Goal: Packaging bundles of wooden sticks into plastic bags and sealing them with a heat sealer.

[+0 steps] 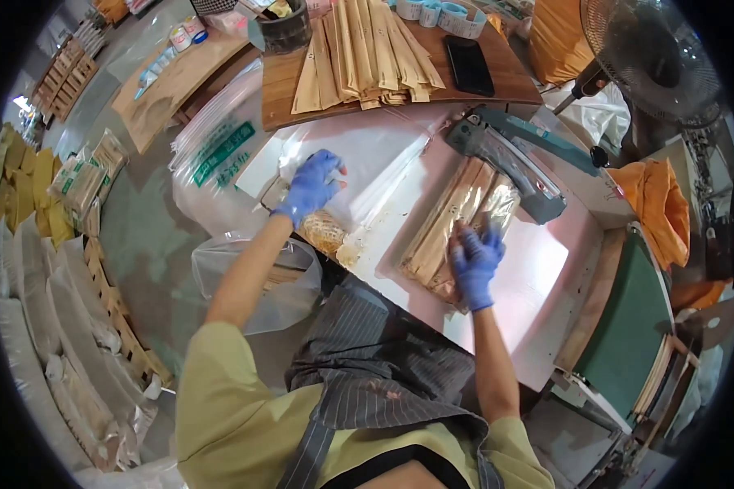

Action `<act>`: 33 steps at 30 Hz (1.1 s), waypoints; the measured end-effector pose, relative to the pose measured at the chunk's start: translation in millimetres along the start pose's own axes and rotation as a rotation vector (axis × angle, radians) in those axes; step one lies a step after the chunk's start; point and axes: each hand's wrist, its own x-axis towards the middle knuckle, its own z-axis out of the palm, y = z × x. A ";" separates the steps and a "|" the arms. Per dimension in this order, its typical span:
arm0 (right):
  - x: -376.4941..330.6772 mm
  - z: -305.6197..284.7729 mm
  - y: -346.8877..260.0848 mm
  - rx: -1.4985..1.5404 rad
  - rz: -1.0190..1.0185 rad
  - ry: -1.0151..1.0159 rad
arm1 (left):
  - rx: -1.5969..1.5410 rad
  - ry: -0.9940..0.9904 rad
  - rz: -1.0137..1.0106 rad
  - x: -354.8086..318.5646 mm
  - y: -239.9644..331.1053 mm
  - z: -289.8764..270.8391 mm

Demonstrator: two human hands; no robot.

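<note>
Two hands in blue gloves are at work: the left hand (310, 187) is over the left part of the white worktop (538, 248), beside a clear sheet of plastic, its fingers partly curled, and I cannot tell whether they pinch anything; the right hand (476, 259) lies on the lower right part of one clear package (453, 224), fingers bent over the wrap, and whether they are clamped on it I cannot tell. That package, holding at least two long brown paper bundles, lies flat on the worktop in front of the person, to the right, close beside one grey-green sealer (518, 167). Beyond it, one wooden board (510, 81) bears one black phone (469, 65), one dark pot (287, 34), at least three pale blue label rolls (432, 12) and a fan of brown paper sleeves (363, 57), more than ten, too overlapped for an exact count. Two cans (180, 37) stand on a second wooden table (151, 102), and one electric fan (652, 57) is at upper right. As for writing, the stack of clear bags (196, 163) left of the worktop carries a green block of pale lettering, the sleeves bear small dark marks, and the rolls show print too small to read
</note>
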 end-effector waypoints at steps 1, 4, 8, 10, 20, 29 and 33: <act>-9.2 -1.8 -15.0 0.056 0.013 -0.015 | -0.003 -0.001 0.016 13.5 -8.8 -4.5; -16.5 1.2 -35.3 0.094 0.046 -0.028 | 0.307 -0.214 0.243 31.1 -26.5 4.2; 6.5 5.7 -70.6 0.317 -0.034 0.075 | -0.117 -0.156 0.080 16.6 21.0 45.1; 27.2 17.8 -96.7 0.471 0.026 0.115 | -0.139 -0.181 0.113 0.7 51.5 64.9; 51.4 8.9 -76.8 0.321 -0.012 0.222 | 0.189 0.270 0.312 4.7 79.7 47.2; 50.7 2.0 -65.9 0.253 -0.109 0.135 | 0.113 -0.031 -0.147 35.0 27.3 54.7; 102.4 19.0 -81.9 0.221 -0.107 0.207 | 0.397 -0.303 0.077 8.8 92.5 52.6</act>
